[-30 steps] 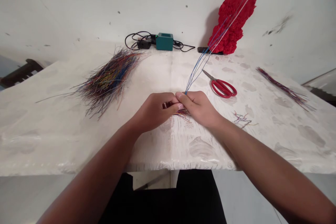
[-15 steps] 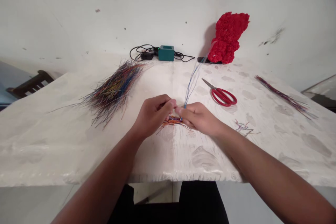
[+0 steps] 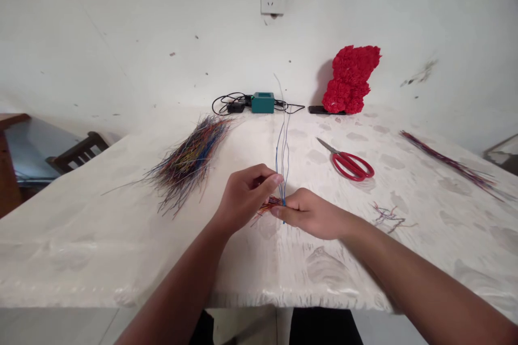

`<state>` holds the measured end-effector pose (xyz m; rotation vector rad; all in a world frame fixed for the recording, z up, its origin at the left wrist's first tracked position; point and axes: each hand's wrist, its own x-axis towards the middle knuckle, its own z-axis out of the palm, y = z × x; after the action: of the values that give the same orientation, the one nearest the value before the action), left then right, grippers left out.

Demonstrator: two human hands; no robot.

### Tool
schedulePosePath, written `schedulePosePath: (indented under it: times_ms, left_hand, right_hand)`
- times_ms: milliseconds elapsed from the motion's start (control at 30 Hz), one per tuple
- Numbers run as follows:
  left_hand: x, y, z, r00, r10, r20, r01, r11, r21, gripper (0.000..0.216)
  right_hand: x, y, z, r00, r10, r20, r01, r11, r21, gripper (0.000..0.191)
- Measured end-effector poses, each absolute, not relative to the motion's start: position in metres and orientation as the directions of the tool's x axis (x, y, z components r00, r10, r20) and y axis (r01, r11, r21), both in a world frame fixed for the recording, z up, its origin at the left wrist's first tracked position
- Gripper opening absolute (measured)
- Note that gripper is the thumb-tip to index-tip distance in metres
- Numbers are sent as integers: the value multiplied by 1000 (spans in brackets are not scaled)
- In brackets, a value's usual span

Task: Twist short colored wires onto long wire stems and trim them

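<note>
Several thin blue wires point(image 3: 286, 153) rise between my hands and fan out toward the wall. My right hand point(image 3: 318, 214) is closed around their lower part, with a short blue end poking out below the thumb. Its fingertips also press on a small bundle of orange and purple wires point(image 3: 265, 208) lying crosswise. My left hand point(image 3: 249, 194) has thumb and forefinger pinched at the left side of the blue wires, seemingly on one strand. The left fingers partly hide the bundle.
Red-handled scissors point(image 3: 351, 164) lie right of my hands. A large pile of coloured wires point(image 3: 190, 159) spreads at left, a thinner bunch point(image 3: 449, 161) at far right. Wire scraps point(image 3: 387, 217) sit near my right forearm. Behind are a teal box point(image 3: 263, 103), black cables point(image 3: 226, 98) and red flowers point(image 3: 352, 81).
The view has tilted up, showing more wall and the socket. The blue wires now stand more upright instead of leaning right. My left fingertips have moved over to them.
</note>
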<state>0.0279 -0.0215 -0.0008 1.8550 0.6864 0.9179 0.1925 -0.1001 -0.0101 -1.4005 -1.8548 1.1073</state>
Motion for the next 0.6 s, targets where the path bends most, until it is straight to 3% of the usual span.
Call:
schedulePosePath:
  times_ms: [367,600]
  left_hand:
    - [26,-22,3,529,790,310,95,-418,903,21]
    - [24,-18,1,594,746,300,-28,-354,935,25]
  right_hand:
    - [192,-99,-9,-244,969,-31,549,112,-828,50]
    - [192,-98,-12,-206,979,12,603,136,-786,51]
